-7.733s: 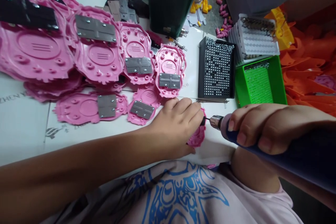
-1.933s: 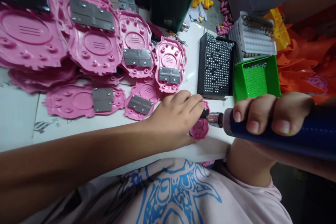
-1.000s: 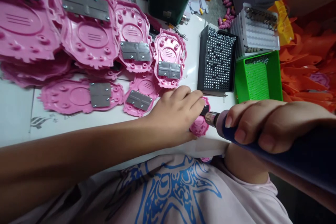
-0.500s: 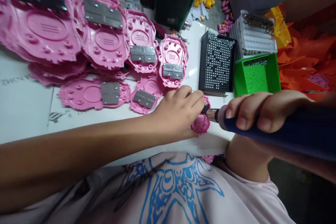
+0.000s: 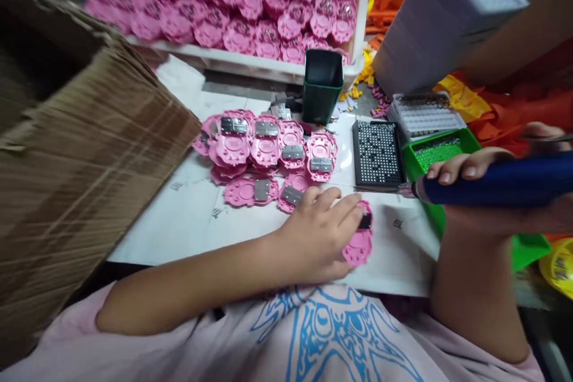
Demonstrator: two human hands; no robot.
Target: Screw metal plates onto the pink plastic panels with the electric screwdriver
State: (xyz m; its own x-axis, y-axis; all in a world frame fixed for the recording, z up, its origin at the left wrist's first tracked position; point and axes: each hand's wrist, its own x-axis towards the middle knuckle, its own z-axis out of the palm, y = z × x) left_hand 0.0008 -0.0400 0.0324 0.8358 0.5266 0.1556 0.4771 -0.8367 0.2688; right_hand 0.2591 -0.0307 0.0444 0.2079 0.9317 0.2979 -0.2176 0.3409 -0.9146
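My left hand (image 5: 320, 236) is closed on a pink plastic casing (image 5: 358, 249) on the white tabletop, its fingers over the casing's left side. A dark metal plate (image 5: 366, 221) lies across that casing. Wrapped in my right hand (image 5: 465, 166) is a blue electric screwdriver (image 5: 505, 182), held level. Its bit points left, apart from the casing, by the near right corner of a black screw tray (image 5: 380, 184) full of small screws. Beyond my left hand lie several pink casings (image 5: 233, 146) with grey metal plates, some stacked.
A dark green container (image 5: 319, 101) stands behind the casings. To the left leans a large cardboard box (image 5: 107, 155). At the back, a white crate (image 5: 250, 67) holds many pink parts. Green bins (image 5: 474, 142) and orange parts (image 5: 505, 125) fill the right side.
My right hand has drawn the screwdriver away from the casing, and its bit is now near the screw tray. My left hand still holds the casing. The view has widened and tilted up.
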